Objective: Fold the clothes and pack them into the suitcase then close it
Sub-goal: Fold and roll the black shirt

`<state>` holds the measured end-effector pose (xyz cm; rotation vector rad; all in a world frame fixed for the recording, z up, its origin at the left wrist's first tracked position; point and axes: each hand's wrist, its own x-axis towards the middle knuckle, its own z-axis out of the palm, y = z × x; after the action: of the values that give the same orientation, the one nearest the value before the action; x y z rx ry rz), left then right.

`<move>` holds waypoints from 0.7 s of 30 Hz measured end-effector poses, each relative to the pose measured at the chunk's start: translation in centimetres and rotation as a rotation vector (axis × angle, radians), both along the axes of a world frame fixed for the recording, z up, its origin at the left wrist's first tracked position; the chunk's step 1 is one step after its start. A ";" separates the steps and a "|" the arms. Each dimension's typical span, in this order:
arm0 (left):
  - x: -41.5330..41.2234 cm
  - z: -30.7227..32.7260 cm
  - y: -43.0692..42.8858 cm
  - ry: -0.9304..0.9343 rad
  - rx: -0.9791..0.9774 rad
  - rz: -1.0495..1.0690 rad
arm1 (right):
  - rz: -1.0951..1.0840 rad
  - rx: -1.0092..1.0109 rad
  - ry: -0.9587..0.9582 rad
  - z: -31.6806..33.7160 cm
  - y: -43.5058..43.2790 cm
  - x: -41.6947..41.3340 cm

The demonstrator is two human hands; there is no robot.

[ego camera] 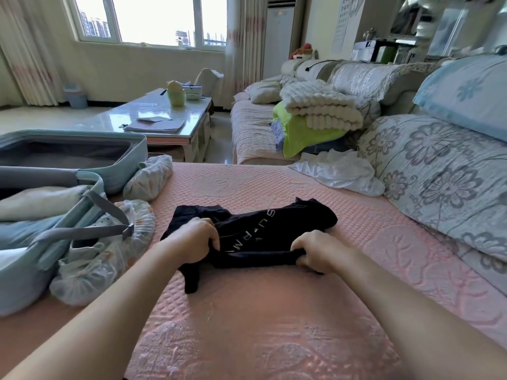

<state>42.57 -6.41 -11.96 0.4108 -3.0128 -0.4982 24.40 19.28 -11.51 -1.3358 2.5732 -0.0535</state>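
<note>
A black garment with white lettering [263, 229] lies partly folded on the pink quilted sofa seat [247, 311]. My left hand [193, 239] grips its left side with curled fingers. At the near right edge, my right hand [315, 252] pinches the folded hem. A pale blue suitcase [131, 154] lies open at the left, with folded light clothes [38, 201] under grey straps in its near half. A white garment [340, 171] lies crumpled at the back right of the seat.
Bundles in printed covers [109, 250] lie against the suitcase's right side. Grey floral cushions [439, 182] line the right. A stack of blankets [315, 116] sits on the far sofa section. A glass-topped coffee table [164, 116] stands behind the suitcase.
</note>
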 end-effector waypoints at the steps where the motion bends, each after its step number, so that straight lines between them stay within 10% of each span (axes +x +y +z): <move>1: 0.5 0.8 0.5 -0.047 -0.091 0.022 | -0.019 -0.059 -0.017 0.4 -0.2 0.5; 4: 1.5 1.7 3.4 -0.160 -0.281 -0.046 | 0.040 -0.057 -0.296 1.8 -0.8 3.5; 9: 2.6 -0.8 5.3 -0.352 0.078 -0.314 | 0.080 0.062 -0.799 2.2 -0.7 7.5; 13: 3.2 -1.0 4.3 -0.401 0.001 -0.151 | -0.038 -0.291 -0.513 2.1 -0.5 5.3; 19: 4.2 1.8 4.9 -1.071 -0.033 -0.082 | -0.037 -0.056 -0.259 1.2 1.2 3.1; 21: 3.8 1.4 4.6 -0.992 0.069 -0.016 | -0.038 -0.054 -0.145 0.5 0.9 2.4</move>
<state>46.40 -1.78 -10.57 0.8508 -3.9403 -0.5044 26.84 20.21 -11.00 -1.2519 2.4918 -0.2196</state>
